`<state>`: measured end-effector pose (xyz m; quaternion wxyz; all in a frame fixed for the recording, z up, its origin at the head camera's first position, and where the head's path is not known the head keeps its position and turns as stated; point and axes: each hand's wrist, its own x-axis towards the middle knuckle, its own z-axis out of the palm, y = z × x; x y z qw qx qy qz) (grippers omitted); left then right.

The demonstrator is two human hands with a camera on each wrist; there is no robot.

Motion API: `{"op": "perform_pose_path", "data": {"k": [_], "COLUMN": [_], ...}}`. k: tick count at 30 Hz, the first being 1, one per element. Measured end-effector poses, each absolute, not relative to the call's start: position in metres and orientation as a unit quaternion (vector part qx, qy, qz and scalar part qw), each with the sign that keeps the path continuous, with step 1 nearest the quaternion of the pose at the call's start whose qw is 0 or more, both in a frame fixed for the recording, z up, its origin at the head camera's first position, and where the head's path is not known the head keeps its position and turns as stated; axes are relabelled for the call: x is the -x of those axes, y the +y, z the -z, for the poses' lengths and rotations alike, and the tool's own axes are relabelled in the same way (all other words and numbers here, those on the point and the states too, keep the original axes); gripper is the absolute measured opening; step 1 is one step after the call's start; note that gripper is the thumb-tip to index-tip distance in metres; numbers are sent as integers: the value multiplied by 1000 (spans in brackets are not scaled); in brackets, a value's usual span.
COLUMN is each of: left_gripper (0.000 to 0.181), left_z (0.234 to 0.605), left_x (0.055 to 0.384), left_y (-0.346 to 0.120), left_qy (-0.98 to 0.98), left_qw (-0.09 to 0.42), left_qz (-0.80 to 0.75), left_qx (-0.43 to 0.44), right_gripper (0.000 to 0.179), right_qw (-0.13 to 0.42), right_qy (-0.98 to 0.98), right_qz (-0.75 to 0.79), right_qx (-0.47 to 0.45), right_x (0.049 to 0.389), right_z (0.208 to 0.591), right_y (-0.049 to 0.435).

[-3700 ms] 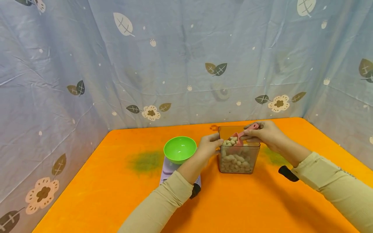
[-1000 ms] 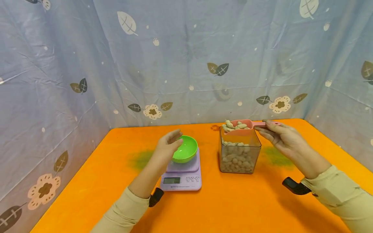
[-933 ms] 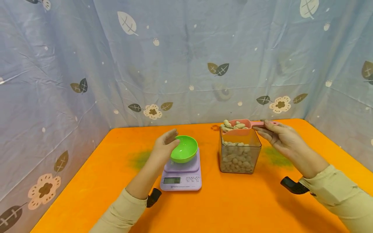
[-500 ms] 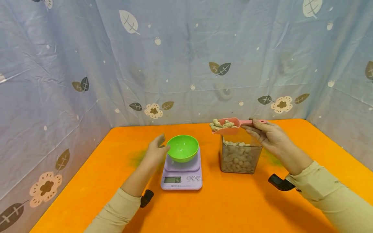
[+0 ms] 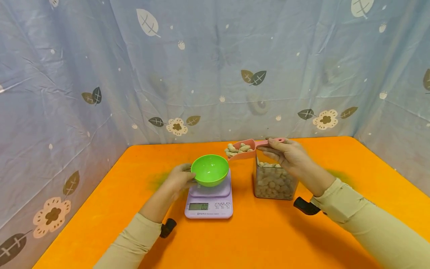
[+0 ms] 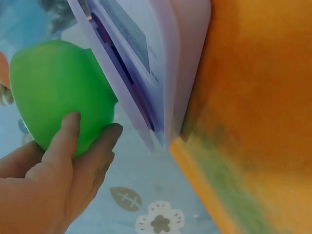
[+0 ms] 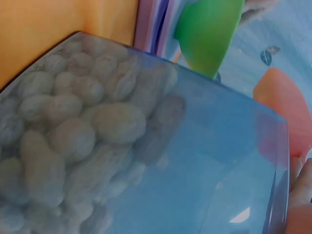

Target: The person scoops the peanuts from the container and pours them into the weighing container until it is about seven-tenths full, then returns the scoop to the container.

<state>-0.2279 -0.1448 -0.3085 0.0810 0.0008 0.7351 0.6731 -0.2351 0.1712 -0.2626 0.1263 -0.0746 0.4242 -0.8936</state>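
In the head view my right hand (image 5: 293,158) pinches the handle of a pink scoop (image 5: 246,153). Shelled-on peanuts (image 5: 240,148) fill the scoop, which hangs level just right of a green bowl (image 5: 209,170). The bowl is on a purple kitchen scale (image 5: 208,207) whose display reads 0.0. My left hand (image 5: 176,181) is at the bowl's left side. In the left wrist view its fingertips (image 6: 72,119) lie against the bowl's outer wall, with fingers only slightly bent.
A clear brownish container (image 5: 275,183) of peanuts stands right of the scale, below my right hand. Orange cloth (image 5: 255,239) covers the table. A blue patterned curtain (image 5: 208,74) closes off the back and sides.
My right hand scooped peanuts, lifted them out of the container and carried them left towards the bowl. My left hand left the container, passed the bowl and came to its left side.
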Motion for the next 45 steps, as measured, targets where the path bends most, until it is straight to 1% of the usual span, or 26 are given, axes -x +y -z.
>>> {"op": "perform_pose_path", "data": {"k": [4, 10, 16, 18, 21, 29, 32, 35, 37, 39, 45], "left_gripper": [53, 54, 54, 54, 55, 57, 58, 60, 62, 63, 63], "left_z": [308, 307, 306, 306, 305, 306, 306, 304, 303, 302, 298], "left_x": [229, 228, 229, 229, 230, 231, 231, 229, 227, 225, 217], "left_y": [-144, -144, -145, -146, -146, -148, -150, -152, -155, -158, -168], "left_qy": [728, 725, 724, 723, 722, 722, 720, 718, 719, 725, 737], "left_qw": [88, 92, 97, 100, 105, 106, 105, 101, 93, 82, 54], "left_qz": [-680, -683, -683, -683, -684, -683, -686, -689, -689, -683, -674], "left_qx": [1, -2, -3, -4, -8, -5, -5, -9, -13, -15, -13], "right_gripper": [17, 12, 27, 30, 31, 37, 36, 26, 16, 10, 11], "right_qw": [110, 83, 7, -18, -37, -18, -11, 2, 12, 18, 19], "right_qy": [486, 595, 725, 743, 744, 722, 698, 652, 618, 586, 523], "right_qz": [863, 794, 672, 647, 642, 675, 702, 744, 772, 796, 837], "right_qx": [83, 90, 149, 171, 183, 151, 143, 146, 150, 152, 162], "right_x": [236, 240, 244, 244, 245, 240, 238, 236, 235, 233, 230], "right_z": [261, 256, 252, 250, 247, 243, 244, 244, 244, 244, 243], "right_y": [159, 136, 112, 110, 112, 132, 141, 152, 160, 168, 191]}}
